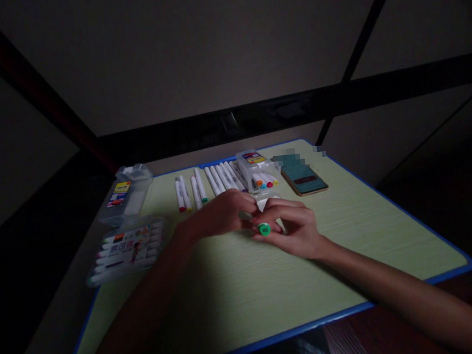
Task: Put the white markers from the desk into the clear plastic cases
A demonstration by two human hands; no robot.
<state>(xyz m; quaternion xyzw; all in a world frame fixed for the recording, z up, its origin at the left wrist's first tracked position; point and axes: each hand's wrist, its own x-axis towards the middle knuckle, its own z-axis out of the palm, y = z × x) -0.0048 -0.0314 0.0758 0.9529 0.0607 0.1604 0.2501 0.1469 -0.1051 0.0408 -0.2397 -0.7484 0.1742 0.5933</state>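
My right hand (293, 224) is closed around a marker, whose green end (264, 229) with the number 46 points toward me. Most of that marker's body is hidden by the fingers. My left hand (229, 211) is curled against the right fingertips, and what it pinches, if anything, is hidden. Just behind the hands is a clear plastic case (256, 169) on its side, with several coloured marker ends (265, 183) showing at its opening. White markers (219, 178) lie in a row left of it, partly behind my left hand.
A phone (305, 176) lies right of the case. At the table's left are a clear plastic container (124, 199) and a flat case of markers (128, 248). The pale green table (337, 278) has a blue edge, with a wall panel (215, 51) behind it.
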